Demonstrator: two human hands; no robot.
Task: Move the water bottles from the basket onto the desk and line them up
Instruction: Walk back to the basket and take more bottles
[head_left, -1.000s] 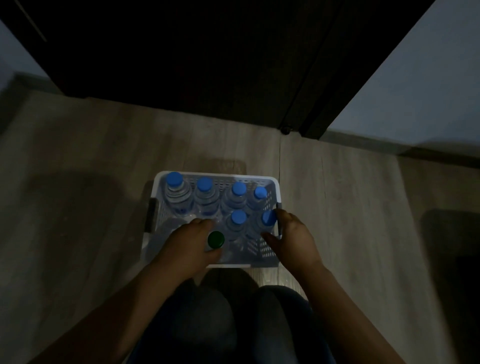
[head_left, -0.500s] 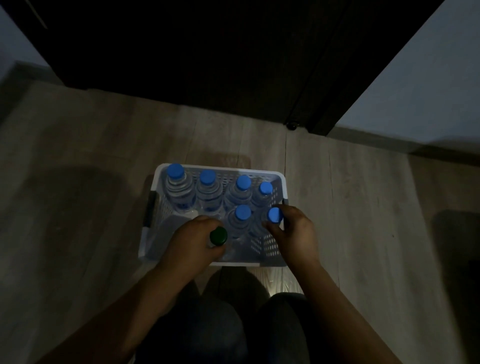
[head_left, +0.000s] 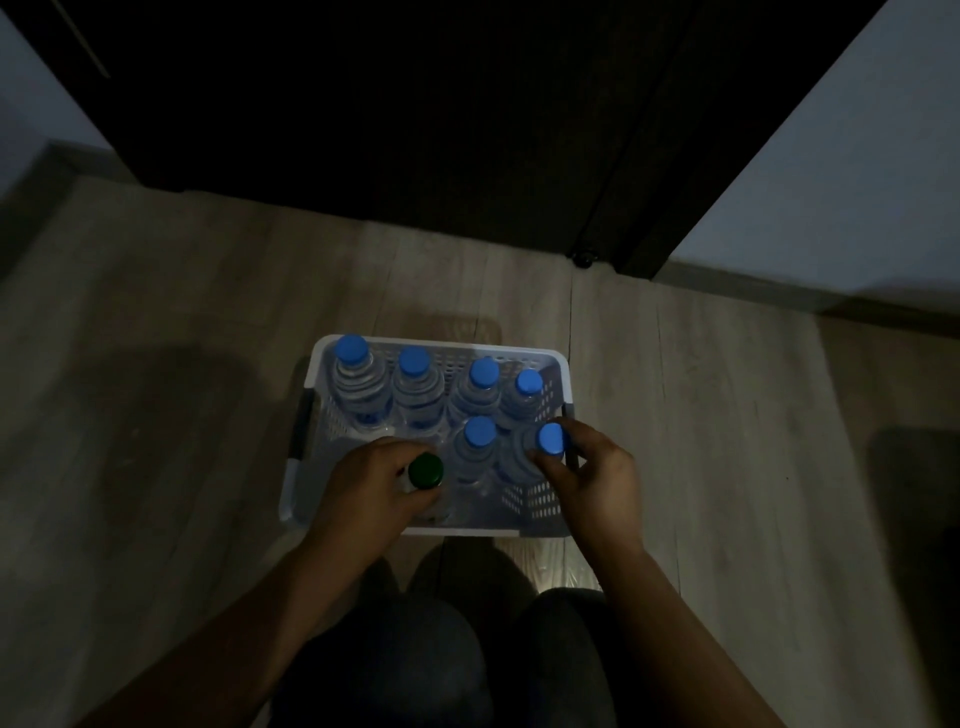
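The white perforated basket (head_left: 441, 344) sits on the wooden floor (head_left: 156, 415) just ahead of the person's knees (head_left: 395, 649); no table is in sight, so every bottle is still to be moved. Four blue-capped bottles (head_left: 414, 361) stand upright along the basket's far wall, from 10 to 2 o'clock; a fifth bottle (head_left: 479, 431) stands near the centre. The left hand (head_left: 363, 486) is curled round the neck of the green-capped bottle (head_left: 426, 470) at 6 o'clock; the right hand (head_left: 597, 478) pinches the blue-capped bottle (head_left: 549, 439) at 3 o'clock, thumb and fingers just under its cap. Both hands likely take the necks because the bodies are packed close together and walled in, leaving only the tops free; taking one bottle per hand probably halves the trips. The lift looks about to start; a straight upward pull should avoid knocking the neighbours.
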